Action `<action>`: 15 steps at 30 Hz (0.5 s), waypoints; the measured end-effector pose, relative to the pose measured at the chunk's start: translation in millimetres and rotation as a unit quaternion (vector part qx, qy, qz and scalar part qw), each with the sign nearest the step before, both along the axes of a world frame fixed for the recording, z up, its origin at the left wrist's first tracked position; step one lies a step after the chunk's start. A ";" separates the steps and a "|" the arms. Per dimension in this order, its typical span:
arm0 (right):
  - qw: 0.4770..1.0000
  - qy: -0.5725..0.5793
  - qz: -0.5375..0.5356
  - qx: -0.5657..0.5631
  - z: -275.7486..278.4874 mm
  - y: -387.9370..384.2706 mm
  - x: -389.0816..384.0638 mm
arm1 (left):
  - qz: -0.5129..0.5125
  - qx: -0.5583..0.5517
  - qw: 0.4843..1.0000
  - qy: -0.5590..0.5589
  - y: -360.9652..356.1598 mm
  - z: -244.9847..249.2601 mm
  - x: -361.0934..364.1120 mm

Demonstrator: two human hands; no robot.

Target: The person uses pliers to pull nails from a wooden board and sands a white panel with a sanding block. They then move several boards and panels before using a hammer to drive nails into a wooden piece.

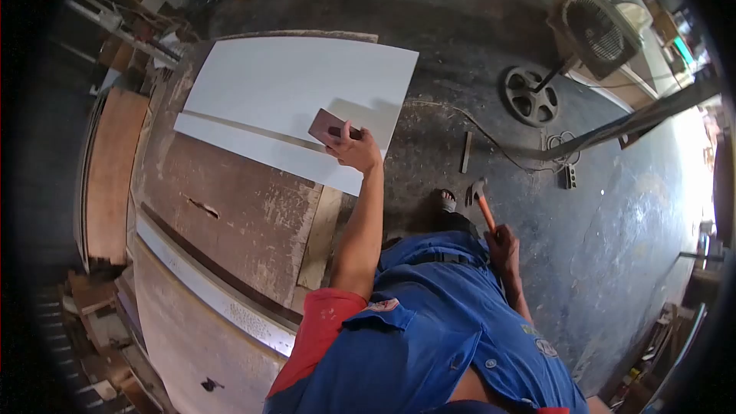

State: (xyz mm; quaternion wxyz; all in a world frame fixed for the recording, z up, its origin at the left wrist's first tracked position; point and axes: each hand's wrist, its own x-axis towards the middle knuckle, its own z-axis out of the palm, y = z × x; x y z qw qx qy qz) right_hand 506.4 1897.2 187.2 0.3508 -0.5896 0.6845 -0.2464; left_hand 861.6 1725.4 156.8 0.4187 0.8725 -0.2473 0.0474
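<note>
My left hand (356, 147) is closed around a small brown rectangular block (325, 124). It is over a white board (299, 77), near its right end, and a shadow falls on the board beside it. A narrow groove (253, 129) runs lengthwise along the board, close to its near edge. Down at my right side, my right hand (504, 250) grips a hammer (483, 203) by its orange handle, head pointing away from me above the floor. Under the white board lies a worn brown worktable (238, 207) with scraped paint.
A fan (598, 27) stands on a round base (530, 96) at the far right. A cable (491, 136) crosses the floor toward a socket strip (570, 177). A slanting pole (613, 132) spans the right. Wooden panels (115, 176) lean left of the worktable.
</note>
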 end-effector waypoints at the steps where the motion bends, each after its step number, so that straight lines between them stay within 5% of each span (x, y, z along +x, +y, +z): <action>1: 0.999 0.015 0.026 -0.017 6.0 -25.2 -4.7 | 0.012 0.010 1.000 0.000 -3.7 -3.9 -7.2; 9: 0.989 -0.001 0.148 -0.002 33.1 -171.6 -1.2 | 0.044 0.056 0.986 0.148 1.4 7.0 -38.6; 11: 0.988 -0.008 0.156 0.014 37.1 -181.4 13.5 | -0.311 -0.019 0.935 0.168 38.9 0.6 14.2; 12: 0.983 -0.070 0.168 0.028 37.9 -181.7 21.8 | -0.413 0.085 0.902 0.094 58.6 7.4 40.0; 15: 0.965 -0.177 0.178 0.072 46.2 -172.2 62.8 | -0.513 0.351 0.783 -0.032 100.5 56.4 73.1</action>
